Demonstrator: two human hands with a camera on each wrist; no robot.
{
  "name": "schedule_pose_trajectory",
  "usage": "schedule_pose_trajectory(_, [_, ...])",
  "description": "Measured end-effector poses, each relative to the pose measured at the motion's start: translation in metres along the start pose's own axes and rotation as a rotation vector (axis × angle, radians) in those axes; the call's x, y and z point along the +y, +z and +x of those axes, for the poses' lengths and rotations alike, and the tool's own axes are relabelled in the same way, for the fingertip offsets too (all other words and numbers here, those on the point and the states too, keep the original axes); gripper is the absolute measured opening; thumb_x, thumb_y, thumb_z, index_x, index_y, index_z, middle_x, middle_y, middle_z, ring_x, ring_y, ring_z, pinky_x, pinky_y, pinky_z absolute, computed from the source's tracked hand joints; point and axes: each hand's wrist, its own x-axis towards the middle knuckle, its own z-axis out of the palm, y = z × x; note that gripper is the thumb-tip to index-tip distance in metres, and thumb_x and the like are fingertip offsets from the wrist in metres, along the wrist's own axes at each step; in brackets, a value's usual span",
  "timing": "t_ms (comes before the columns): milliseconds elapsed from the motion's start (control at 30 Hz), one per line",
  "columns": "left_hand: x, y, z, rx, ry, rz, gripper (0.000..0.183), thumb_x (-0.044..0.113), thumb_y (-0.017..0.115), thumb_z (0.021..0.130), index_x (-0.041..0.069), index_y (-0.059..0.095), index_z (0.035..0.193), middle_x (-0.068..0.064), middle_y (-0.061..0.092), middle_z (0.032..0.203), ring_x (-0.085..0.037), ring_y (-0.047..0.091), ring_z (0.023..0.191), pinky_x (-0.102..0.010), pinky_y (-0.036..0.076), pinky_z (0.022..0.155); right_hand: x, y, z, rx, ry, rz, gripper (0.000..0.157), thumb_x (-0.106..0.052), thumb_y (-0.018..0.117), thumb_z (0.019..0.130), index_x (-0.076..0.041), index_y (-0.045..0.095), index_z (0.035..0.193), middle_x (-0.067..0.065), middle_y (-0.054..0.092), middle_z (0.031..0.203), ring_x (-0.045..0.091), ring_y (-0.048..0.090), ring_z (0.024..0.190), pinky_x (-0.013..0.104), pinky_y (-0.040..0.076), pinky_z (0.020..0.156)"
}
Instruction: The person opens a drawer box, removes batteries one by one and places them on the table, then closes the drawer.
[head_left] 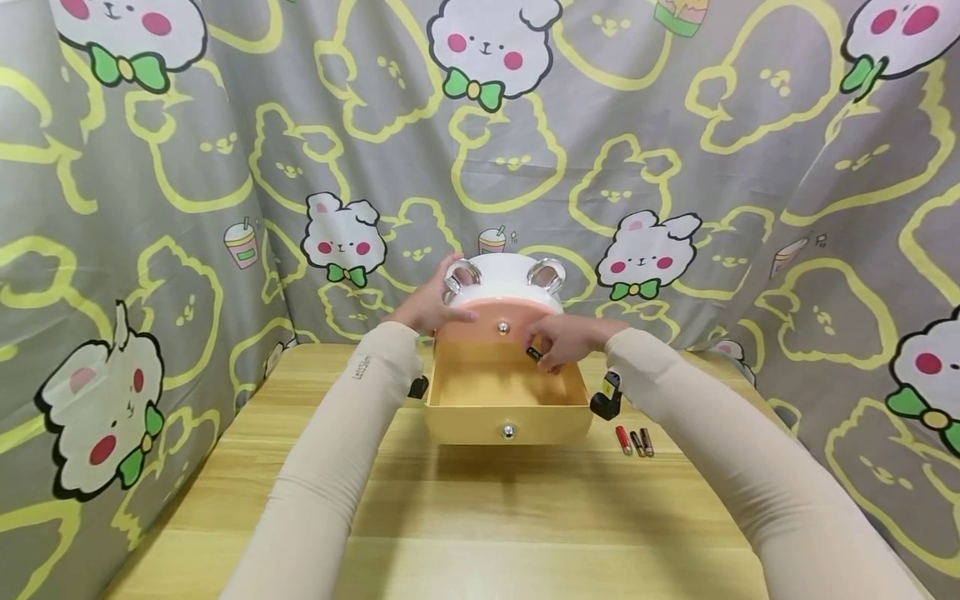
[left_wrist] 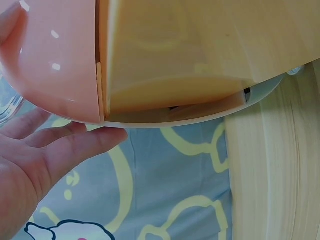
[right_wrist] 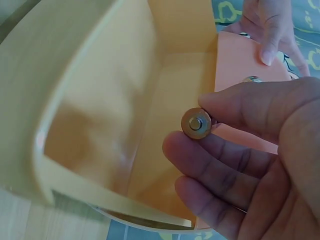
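A small chest of drawers [head_left: 501, 279] with a white top and clear ear shapes stands on the table. Its yellow drawer [head_left: 510, 417] is pulled out towards me, below a closed pink drawer [head_left: 480, 327]. Over the yellow drawer, my right hand [head_left: 558, 340] pinches a battery [right_wrist: 196, 124] between thumb and fingers, its metal end facing the right wrist camera. My left hand [head_left: 433, 307] rests on the chest's upper left side, thumb over the pink front; in the left wrist view its straight fingers [left_wrist: 85, 142] lie along the side wall.
On the wooden table [head_left: 517, 517], right of the drawer, lie a red battery [head_left: 623, 440] and two dark batteries [head_left: 647, 442]. A patterned curtain [head_left: 420, 167] hangs behind and on both sides. The drawer front juts out above the tabletop.
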Motion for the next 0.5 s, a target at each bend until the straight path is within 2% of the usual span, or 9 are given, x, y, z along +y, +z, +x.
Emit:
schedule_pose_trajectory(233, [0.0,0.0,0.003,-0.007,0.012,0.004,0.114,0.028,0.088,0.072,0.049,0.007,0.149,-0.024,0.034,0.147,-0.038,0.048,0.119,-0.048,0.043,0.096,0.003,-0.001,-0.011,0.063,-0.007,-0.047,0.03,-0.004,0.067,0.09,-0.004,0.057,0.117,0.006,0.064,0.08,0.017,0.066,0.071,0.031,0.054,0.069])
schedule_pose_trajectory(500, [-0.001,0.0,0.003,0.0,-0.005,-0.005,0.114,0.027,0.088,0.072,0.05,0.007,0.148,-0.022,0.033,0.149,-0.037,0.048,0.119,-0.047,0.045,0.095,0.011,0.0,-0.024,0.128,-0.006,-0.029,0.029,-0.007,0.067,0.09,-0.006,0.057,0.117,0.004,0.065,0.08,0.017,0.064,0.07,0.033,0.052,0.069])
